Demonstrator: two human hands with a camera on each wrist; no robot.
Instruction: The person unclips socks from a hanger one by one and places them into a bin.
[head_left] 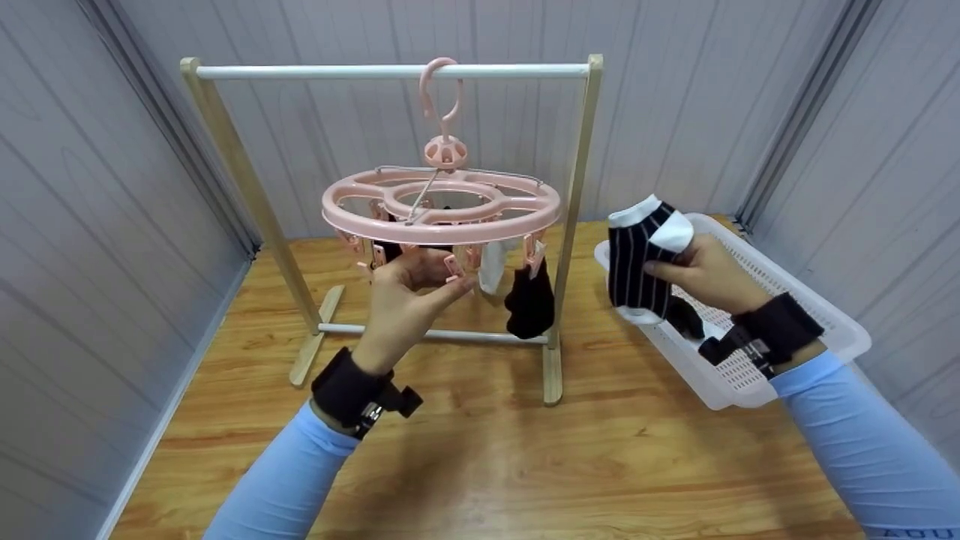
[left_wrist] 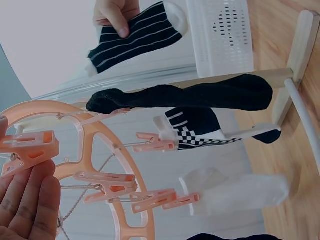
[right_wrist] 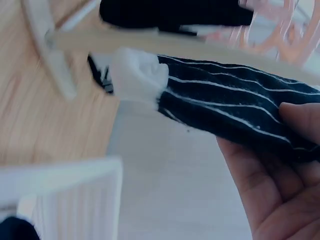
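Note:
A pink round clip hanger [head_left: 442,204] hangs by its hook from the white rod [head_left: 337,71] of a small wooden rack. My left hand [head_left: 444,274] reaches up under its front rim and pinches a pink clip [left_wrist: 27,147] between thumb and fingers [left_wrist: 35,200]. A black sock [head_left: 530,300], a white sock [head_left: 493,266] and a black-and-white checked sock [left_wrist: 200,131] hang from other clips. My right hand [head_left: 675,270] holds a black sock with white stripes [head_left: 637,259] in the air to the right of the rack, the thumb [right_wrist: 300,117] pressed on it.
A white perforated basket [head_left: 821,311] lies on the wooden tabletop at the right, with a dark sock [head_left: 684,318] in it. The rack's feet [head_left: 552,375] stand mid-table. Grey panelled walls close in the back and both sides.

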